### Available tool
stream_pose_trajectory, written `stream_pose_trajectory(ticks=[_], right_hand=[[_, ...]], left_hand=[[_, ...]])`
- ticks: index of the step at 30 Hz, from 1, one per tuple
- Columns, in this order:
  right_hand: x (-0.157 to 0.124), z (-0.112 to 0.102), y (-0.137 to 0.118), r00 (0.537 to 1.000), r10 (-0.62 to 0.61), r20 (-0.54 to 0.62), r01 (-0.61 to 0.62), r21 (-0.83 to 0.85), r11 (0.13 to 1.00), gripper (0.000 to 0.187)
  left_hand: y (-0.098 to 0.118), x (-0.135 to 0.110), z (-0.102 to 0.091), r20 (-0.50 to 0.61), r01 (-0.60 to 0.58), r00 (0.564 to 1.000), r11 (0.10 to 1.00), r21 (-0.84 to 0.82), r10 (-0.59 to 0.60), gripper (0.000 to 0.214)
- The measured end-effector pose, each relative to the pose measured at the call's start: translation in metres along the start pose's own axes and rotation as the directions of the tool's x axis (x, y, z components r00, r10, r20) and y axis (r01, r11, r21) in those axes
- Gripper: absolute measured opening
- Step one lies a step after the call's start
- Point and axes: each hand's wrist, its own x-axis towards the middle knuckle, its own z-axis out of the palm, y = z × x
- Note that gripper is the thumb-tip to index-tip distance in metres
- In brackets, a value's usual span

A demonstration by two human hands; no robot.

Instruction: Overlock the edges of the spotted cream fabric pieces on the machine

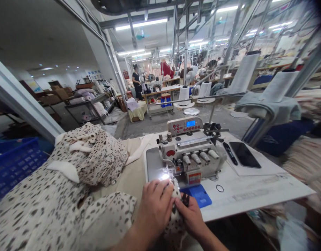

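Note:
A white overlock sewing machine [192,157] stands on the table, its lamp lighting the needle area. Just in front of the presser foot, my left hand [156,202] lies over a cream fabric piece with dark spots [174,219], fingers bent and pressed together on it. Close by on the right, my right hand [190,212] pinches the edge of the same fabric between thumb and fingers. A dark strip [185,199] shows at the right fingertips; its kind is unclear. The fabric's upper end reaches the needle area, and its lower end hangs over the table edge.
Spotted fabric [97,157] is heaped on the left, beside a blue basket [21,164]. A phone [244,154], a black pen-like tool [230,153] and a black ring [219,188] lie on the right of the table. Thread cones [245,75] stand behind. A person [136,82] stands far back.

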Motion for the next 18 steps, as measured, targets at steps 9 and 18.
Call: stream_pose_trajectory(ticks=[9, 18], right_hand=[[0.005, -0.009, 0.006, 0.999, -0.01, 0.036, 0.009, 0.02, 1.0, 0.039], [0.005, -0.01, 0.013, 0.998, -0.038, 0.042, 0.039, -0.02, 0.999, 0.036]], left_hand=[[0.003, 0.003, 0.0, 0.006, -0.041, 0.999, 0.996, 0.074, 0.04, 0.036], [0.001, 0.002, 0.001, 0.027, -0.018, 1.0, 0.996, 0.084, 0.016, 0.038]])
